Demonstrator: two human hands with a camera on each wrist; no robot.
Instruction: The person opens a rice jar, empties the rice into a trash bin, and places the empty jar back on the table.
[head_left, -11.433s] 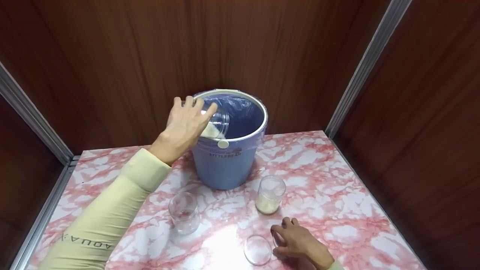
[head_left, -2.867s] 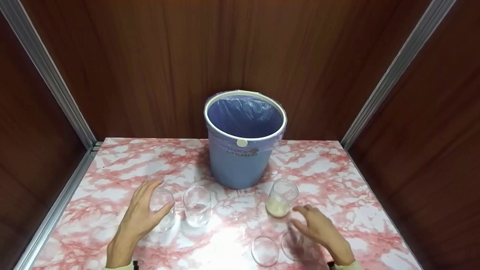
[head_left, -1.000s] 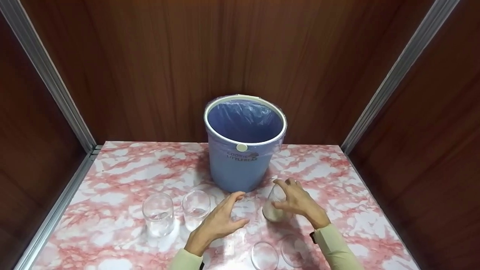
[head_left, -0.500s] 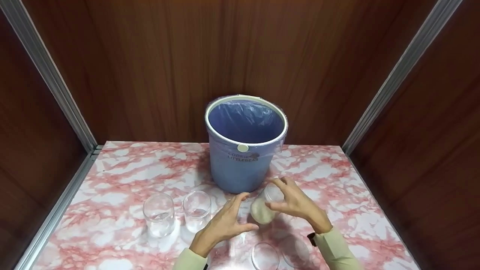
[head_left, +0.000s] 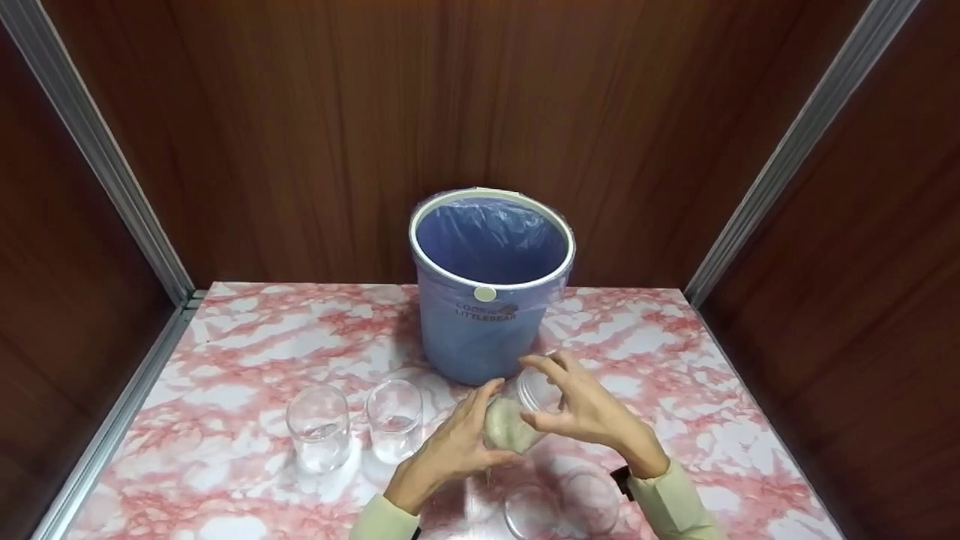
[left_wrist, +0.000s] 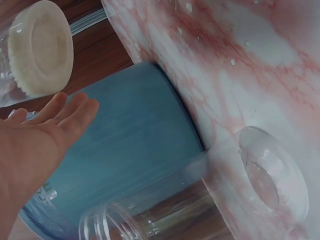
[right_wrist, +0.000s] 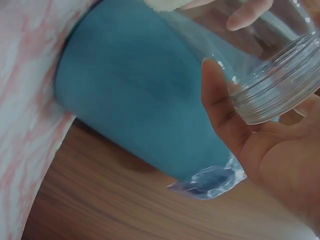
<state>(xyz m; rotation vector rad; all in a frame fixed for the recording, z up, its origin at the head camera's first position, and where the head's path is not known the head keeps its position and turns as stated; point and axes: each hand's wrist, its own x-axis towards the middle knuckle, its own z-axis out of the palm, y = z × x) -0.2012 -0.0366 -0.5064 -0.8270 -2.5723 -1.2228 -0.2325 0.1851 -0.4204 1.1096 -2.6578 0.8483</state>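
Observation:
My right hand (head_left: 589, 405) grips a clear screw-neck jar (head_left: 541, 391) near its rim. The jar is tilted, its base toward my left hand, with off-white grains (head_left: 504, 426) packed at the bottom. In the right wrist view, the thumb presses against the jar's threaded neck (right_wrist: 280, 80). My left hand (head_left: 454, 442) reaches beside the jar's base, thumb and fingers spread apart. In the left wrist view, its fingers (left_wrist: 75, 117) are extended just below the grain-filled base (left_wrist: 42, 50); whether they touch it I cannot tell.
A blue lined bucket (head_left: 480, 341) stands behind the hands. Two clear jars (head_left: 318, 427) stand upright at the left. Two round clear lids (head_left: 531, 511) lie at the front. Dark wood panels (head_left: 337, 135) enclose the marbled table (head_left: 247, 352).
Earlier my left hand held a jar over the bucket, then set it at the left. Since then my right hand has gripped the grain jar, tilted it and brought it toward my left hand.

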